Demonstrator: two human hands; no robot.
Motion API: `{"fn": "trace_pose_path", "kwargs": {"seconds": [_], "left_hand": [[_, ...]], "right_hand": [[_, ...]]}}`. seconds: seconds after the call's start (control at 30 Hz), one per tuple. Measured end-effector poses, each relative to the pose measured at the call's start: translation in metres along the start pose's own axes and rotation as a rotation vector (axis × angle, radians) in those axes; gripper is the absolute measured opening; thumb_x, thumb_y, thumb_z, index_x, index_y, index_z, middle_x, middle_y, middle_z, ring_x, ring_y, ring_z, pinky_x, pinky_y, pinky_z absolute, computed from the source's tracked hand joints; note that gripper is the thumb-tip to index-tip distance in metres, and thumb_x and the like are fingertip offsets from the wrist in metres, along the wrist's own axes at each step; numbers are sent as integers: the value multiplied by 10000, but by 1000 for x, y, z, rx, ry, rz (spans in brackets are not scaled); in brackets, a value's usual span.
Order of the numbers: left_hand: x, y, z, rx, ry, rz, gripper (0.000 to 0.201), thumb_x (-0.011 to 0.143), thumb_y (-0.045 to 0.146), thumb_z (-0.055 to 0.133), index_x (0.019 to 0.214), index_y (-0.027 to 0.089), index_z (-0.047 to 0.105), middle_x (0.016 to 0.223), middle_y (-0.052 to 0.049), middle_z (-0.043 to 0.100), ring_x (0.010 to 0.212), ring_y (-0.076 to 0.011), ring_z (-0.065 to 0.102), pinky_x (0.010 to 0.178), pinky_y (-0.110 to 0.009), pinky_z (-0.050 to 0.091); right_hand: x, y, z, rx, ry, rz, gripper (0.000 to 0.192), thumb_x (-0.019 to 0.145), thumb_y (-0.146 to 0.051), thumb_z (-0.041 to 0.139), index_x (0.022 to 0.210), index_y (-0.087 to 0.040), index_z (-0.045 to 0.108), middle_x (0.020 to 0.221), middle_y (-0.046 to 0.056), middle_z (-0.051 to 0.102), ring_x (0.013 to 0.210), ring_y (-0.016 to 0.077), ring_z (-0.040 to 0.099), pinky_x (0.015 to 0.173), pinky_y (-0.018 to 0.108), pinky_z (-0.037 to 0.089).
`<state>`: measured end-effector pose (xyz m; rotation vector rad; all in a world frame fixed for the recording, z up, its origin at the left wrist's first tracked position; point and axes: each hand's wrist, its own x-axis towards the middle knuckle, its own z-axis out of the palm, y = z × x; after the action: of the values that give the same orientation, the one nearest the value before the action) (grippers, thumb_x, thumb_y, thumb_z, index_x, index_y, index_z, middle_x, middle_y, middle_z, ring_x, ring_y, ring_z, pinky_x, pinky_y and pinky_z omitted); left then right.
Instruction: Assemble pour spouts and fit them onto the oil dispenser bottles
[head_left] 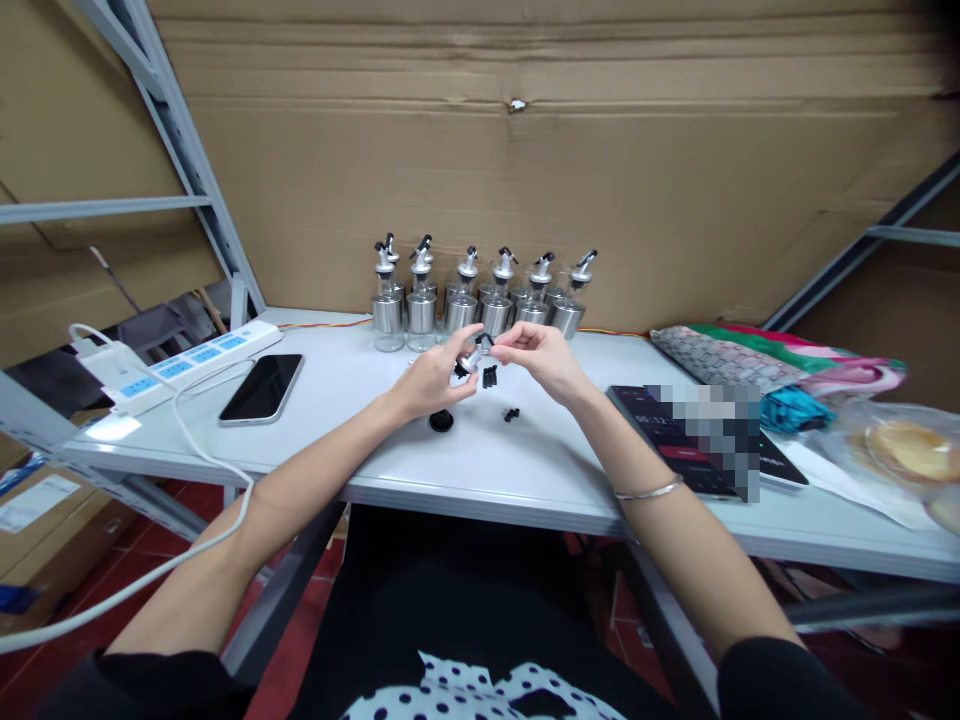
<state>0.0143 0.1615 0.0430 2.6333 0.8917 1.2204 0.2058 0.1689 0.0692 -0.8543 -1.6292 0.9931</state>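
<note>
1. Head view: the left hand pinches a small metal spout just above the counter, near its middle. Judged from this, keep that grip firm and the spout level.
2. The right hand meets it from the other side, fingertips closed narrowly on the spout's black tip. It looks best to work the tip straight along the spout's axis, without twisting sideways.
3. Loose black plugs and a black cap lie just beneath the hands; keep wrists low so nothing rolls toward the front edge.
4. Bottles line the back edge, a phone lies toward the left edge; both well apart.
</note>
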Motion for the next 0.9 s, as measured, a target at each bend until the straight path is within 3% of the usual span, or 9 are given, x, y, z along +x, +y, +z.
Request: {"fn": "trace_pose_path", "kwargs": {"seconds": [0.47,0.63,0.9], "left_hand": [[0,-1,1,37,22,31,545,780,205,516,1304,130,389,1039,-103,612,879,-161,609,790,-259,464],[0,-3,2,52,37,14,570,739,158,536,1292,156,396,1014,-67,607,839,-138,596,774,-241,456],[1,-1,1,-16,95,-13,318,797,137,479,1113,146,517,869,-28,598,716,-95,571,671,-184,443]], "right_hand": [[-1,0,4,-3,-23,13,387,482,-406,825,646,-158,578,663,-4,629,624,108,571,634,276,472],[-1,0,5,31,-50,9,384,497,-389,820,697,-167,578,700,-7,635,657,113,588,672,285,493],[-3,0,11,64,-110,45,395,507,-352,817,777,-174,589,692,-15,638,650,112,597,677,291,509]]}}
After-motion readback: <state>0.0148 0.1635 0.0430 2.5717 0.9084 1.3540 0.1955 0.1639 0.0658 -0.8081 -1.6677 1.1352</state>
